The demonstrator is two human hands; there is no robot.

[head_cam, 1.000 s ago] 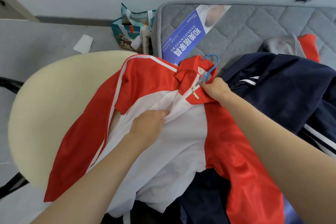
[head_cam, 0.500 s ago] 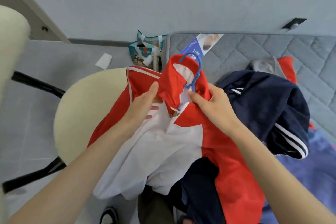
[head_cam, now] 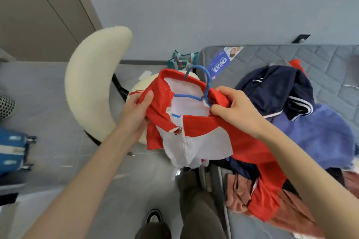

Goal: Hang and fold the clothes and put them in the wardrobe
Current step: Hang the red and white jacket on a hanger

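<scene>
A red and white zip jacket [head_cam: 204,137] hangs in the air in front of me with a blue wire hanger [head_cam: 202,85] inside its neck, the hook sticking up past the collar. My left hand [head_cam: 136,110] grips the left side of the red collar. My right hand [head_cam: 235,108] pinches the right shoulder of the jacket together with the hanger's arm. The jacket's lower part trails down onto the clothes pile at the mattress edge.
A cream chair [head_cam: 93,83] stands left of the jacket. On the grey mattress [head_cam: 320,60] lie a navy striped jacket [head_cam: 277,91], a purple garment [head_cam: 320,134] and pink clothes [head_cam: 291,209]. A blue suitcase [head_cam: 11,149] is at far left, a bag [head_cam: 181,60] by the wall.
The jacket has been lifted off the chair seat and raised. My left hand moved from the white front up to the collar. The view tilted up toward the wall.
</scene>
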